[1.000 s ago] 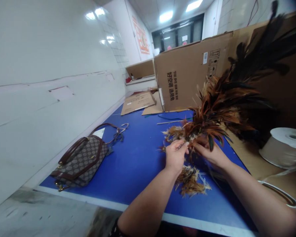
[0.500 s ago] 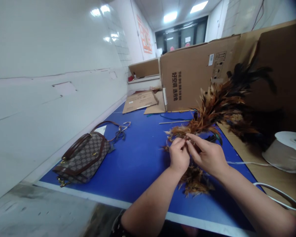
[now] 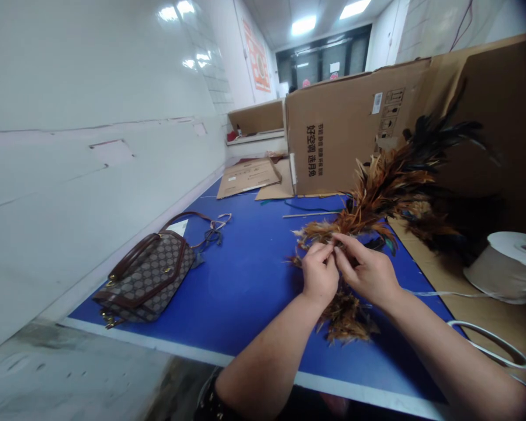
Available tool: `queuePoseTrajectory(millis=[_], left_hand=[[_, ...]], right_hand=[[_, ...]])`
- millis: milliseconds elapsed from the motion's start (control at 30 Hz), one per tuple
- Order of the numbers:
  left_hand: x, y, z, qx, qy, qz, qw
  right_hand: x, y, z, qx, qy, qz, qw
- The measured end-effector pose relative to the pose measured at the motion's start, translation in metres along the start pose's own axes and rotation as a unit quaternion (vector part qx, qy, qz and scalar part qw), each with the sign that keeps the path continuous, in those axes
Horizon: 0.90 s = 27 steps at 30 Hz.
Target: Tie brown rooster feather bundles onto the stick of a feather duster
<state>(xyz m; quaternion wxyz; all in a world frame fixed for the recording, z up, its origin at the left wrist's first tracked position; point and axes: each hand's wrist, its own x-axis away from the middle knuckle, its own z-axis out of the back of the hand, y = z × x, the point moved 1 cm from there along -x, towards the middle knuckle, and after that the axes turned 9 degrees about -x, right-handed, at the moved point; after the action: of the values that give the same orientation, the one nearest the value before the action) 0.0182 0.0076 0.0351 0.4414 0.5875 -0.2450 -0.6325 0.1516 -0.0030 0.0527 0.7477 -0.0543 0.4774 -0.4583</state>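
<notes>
My left hand [image 3: 319, 273] and my right hand [image 3: 368, 270] meet over the blue table [image 3: 245, 280], fingers pinched together on the base of a bunch of brown and black feathers [image 3: 392, 181]. The bunch fans up and to the right from my fingertips. A small heap of loose brown feathers [image 3: 347, 318] lies on the table just under my wrists. A white cord [image 3: 438, 293] runs from near my right hand to a spool.
A patterned brown handbag [image 3: 146, 278] lies at the left of the table near the white wall. A large cardboard box [image 3: 342, 137] stands behind the feathers, flat cardboard [image 3: 248, 175] beyond. A spool of white ribbon [image 3: 506, 266] sits at the right on cardboard.
The feather bunch has dropped from high at the right to lower over the table. My right hand has come over the top to pinch at its base beside my left hand.
</notes>
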Motion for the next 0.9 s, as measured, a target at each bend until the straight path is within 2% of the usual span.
queuePoseTrajectory(millis=[100, 300, 533, 733, 900], left_hand=[[0.001, -0.001, -0.001, -0.022, -0.011, -0.006, 1.000], [0.002, -0.003, -0.004, -0.028, -0.024, -0.010, 0.999], [0.000, -0.009, -0.005, -0.015, -0.029, 0.045, 0.998], [0.002, -0.022, -0.013, 0.040, -0.040, 0.123, 0.991], [0.002, -0.019, -0.015, 0.074, -0.015, 0.148, 0.986]], right_hand=[[-0.004, 0.001, 0.000, 0.025, -0.030, -0.004, 0.999], [-0.007, 0.005, 0.003, -0.002, -0.053, -0.041, 0.998], [0.008, 0.003, 0.003, -0.075, -0.052, -0.035, 0.995], [0.019, 0.005, 0.008, -0.137, 0.043, -0.073, 0.987], [0.025, 0.005, 0.004, -0.173, 0.067, -0.082, 0.979]])
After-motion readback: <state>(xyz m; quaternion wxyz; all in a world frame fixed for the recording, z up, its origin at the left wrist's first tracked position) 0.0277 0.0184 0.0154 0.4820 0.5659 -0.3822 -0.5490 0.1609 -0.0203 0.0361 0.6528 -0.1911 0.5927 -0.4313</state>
